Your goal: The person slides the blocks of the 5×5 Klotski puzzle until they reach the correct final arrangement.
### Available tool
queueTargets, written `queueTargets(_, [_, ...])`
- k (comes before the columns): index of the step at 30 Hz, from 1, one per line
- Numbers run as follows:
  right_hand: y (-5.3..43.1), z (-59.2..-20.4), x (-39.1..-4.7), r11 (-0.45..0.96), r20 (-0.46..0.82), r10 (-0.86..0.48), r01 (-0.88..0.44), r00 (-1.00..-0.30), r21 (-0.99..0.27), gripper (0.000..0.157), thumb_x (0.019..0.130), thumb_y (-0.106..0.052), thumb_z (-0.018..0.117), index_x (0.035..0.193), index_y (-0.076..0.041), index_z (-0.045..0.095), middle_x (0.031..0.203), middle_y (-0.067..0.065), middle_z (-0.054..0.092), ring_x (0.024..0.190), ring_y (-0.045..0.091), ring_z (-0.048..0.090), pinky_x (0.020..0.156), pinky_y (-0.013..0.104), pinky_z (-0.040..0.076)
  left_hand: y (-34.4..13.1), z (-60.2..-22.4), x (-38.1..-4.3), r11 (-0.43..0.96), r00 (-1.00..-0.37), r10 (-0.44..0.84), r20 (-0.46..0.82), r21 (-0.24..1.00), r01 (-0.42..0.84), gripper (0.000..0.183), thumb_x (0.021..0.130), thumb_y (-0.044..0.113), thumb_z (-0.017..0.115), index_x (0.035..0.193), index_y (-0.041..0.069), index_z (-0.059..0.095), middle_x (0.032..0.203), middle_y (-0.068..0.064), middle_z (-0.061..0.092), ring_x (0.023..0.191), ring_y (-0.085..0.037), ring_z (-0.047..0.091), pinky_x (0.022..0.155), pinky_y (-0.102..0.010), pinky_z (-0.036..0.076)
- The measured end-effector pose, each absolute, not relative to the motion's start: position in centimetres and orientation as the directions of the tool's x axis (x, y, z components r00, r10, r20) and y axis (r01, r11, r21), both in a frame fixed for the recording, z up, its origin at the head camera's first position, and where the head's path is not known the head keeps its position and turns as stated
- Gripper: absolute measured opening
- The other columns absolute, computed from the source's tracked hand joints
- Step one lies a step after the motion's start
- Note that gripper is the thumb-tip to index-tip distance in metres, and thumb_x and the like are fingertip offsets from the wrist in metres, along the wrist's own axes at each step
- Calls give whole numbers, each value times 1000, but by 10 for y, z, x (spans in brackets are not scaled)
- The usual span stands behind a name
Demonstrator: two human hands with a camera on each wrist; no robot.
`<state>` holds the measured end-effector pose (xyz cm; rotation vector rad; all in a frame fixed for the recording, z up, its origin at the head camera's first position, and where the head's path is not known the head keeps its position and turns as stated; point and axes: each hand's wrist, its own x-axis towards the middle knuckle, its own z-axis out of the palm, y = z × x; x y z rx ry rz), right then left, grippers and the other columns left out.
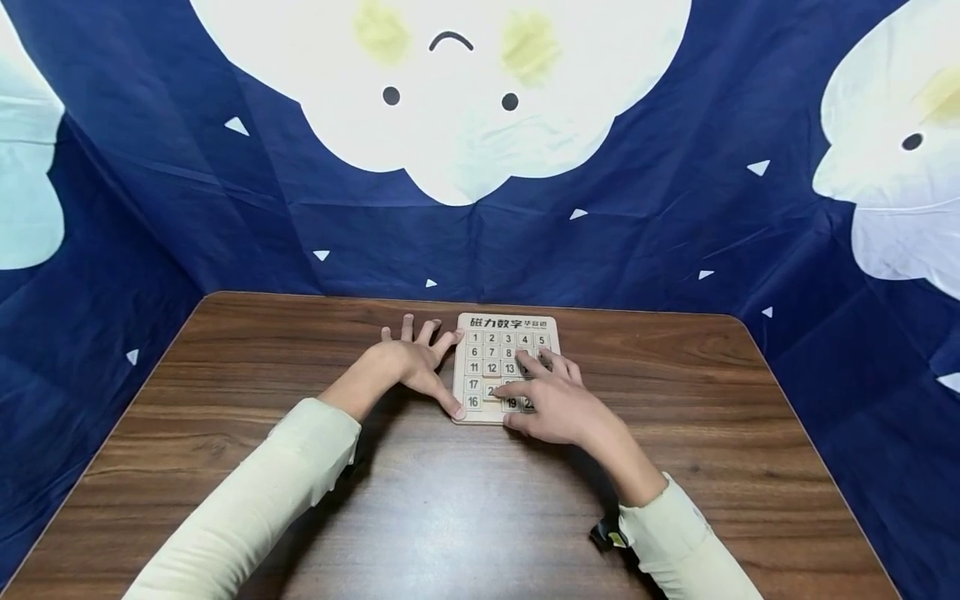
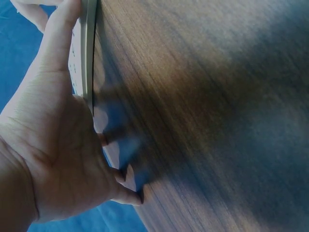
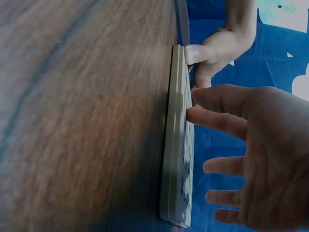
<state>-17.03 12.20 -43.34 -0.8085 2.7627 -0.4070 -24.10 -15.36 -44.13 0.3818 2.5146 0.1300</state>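
Observation:
A pale wooden number slide puzzle (image 1: pixel 513 322) lies flat on the table, with rows of numbered square tiles under a printed Chinese title. My left hand (image 1: pixel 416 365) is at its left side, fingers spread; the thumb touches the lower left corner and the index fingertip the upper left edge. Over the lower right of the puzzle is my right hand (image 1: pixel 555 404), its index fingertip on a tile (image 1: pixel 488 388) whose number starts with 2. That hand covers several tiles on the right. In the right wrist view the puzzle (image 3: pixel 176 145) appears edge-on beside the extended fingers.
The brown wood-grain table (image 1: pixel 450 517) extends around the puzzle. Behind it and at both sides hangs a dark blue cloth (image 1: pixel 247 192) with white cloud shapes. A small black device (image 1: pixel 606 535) sits by the right sleeve cuff.

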Motion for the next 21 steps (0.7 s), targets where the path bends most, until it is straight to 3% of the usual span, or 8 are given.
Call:
queueTargets(10, [120,-427,-169,790,-199,-582,-489,-789,-370,37,101,-41,79,136,-28,84,184,20,35,171,59,22,135,80,19,-152,-444,-241,952,-790,308,-531,178,251,154,69,92,86,183,34,1,191,-18,-8,169,-65,-18,130,-90,-2])
queueTargets(17, [108,-431,-175,769,-163,-602,-512,-782,-382,57,104,-47,76,158,-35,68,188,19,23,172,59,17,135,82,15,-155,-443,-242,953,-788,304,-536,172,250,155,68,94,85,183,35,1,191,-18,-8,170,-64,-18,130,-90,-2])
queueTargets(21, [110,-434,-178,788,-183,-585,-502,-790,-356,53,105,-48,74,157,-36,68,188,20,25,172,59,17,136,80,15,-154,-444,-243,952,-785,305,-539,173,251,155,67,94,85,183,35,0,191,-18,-9,170,-63,-19,130,-90,-2])
